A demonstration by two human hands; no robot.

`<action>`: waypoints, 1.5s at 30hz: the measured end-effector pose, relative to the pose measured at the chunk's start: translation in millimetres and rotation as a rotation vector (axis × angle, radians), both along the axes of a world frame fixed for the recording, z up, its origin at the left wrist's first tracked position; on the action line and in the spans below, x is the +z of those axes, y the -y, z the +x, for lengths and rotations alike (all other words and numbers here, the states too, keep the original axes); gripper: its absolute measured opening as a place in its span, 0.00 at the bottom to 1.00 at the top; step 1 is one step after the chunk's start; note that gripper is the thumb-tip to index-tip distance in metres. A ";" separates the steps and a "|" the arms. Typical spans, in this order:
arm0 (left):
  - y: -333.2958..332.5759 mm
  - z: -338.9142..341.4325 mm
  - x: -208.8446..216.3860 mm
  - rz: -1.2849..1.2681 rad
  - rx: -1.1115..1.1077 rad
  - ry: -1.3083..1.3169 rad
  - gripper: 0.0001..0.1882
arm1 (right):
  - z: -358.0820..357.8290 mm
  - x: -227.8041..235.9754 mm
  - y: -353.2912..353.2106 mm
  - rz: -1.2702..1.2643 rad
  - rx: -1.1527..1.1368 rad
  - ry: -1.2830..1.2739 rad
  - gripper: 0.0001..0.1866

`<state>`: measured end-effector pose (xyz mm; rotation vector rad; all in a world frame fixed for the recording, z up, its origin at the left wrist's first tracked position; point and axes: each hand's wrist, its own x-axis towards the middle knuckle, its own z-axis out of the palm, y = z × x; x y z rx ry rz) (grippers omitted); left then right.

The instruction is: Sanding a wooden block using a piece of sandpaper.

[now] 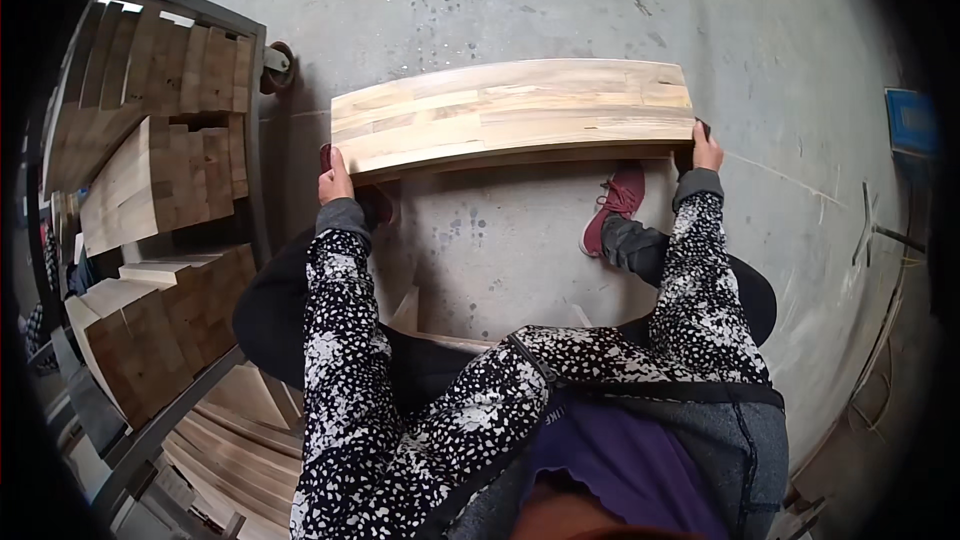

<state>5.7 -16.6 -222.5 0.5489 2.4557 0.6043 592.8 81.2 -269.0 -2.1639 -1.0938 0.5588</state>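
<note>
A long, light wooden board (pixel 510 110), made of glued strips, is held out in front of me above the floor. My left hand (pixel 335 178) grips its left end, thumb on the upper face near the corner. At the right end my right hand (pixel 706 148) grips the board in the same way. Dark material shows at the fingers of both hands. A second wooden edge (pixel 560 154) shows just beneath the board's near side; whether it is a separate piece I cannot tell. The undersides of both hands are hidden.
On my left stands a metal rack (pixel 255 140) on a caster (pixel 278 67), loaded with stacked wooden boards (pixel 165 185). More boards (pixel 235 455) lie at the lower left. My red shoe (pixel 620 202) rests on the concrete floor (pixel 480 250). A blue object (pixel 910 122) is at far right.
</note>
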 end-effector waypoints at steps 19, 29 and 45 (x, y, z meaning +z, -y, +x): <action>-9.2 -18.7 46.6 0.204 -0.212 -0.318 0.27 | -23.7 90.5 -41.5 0.024 0.002 0.274 0.20; 2.9 -57.2 65.0 0.109 -0.358 -0.335 0.32 | -247.3 81.2 34.9 0.353 0.436 0.508 0.26; -23.1 -19.4 235.9 1.075 -0.104 0.102 0.22 | -415.8 106.6 70.0 0.427 1.342 0.383 0.28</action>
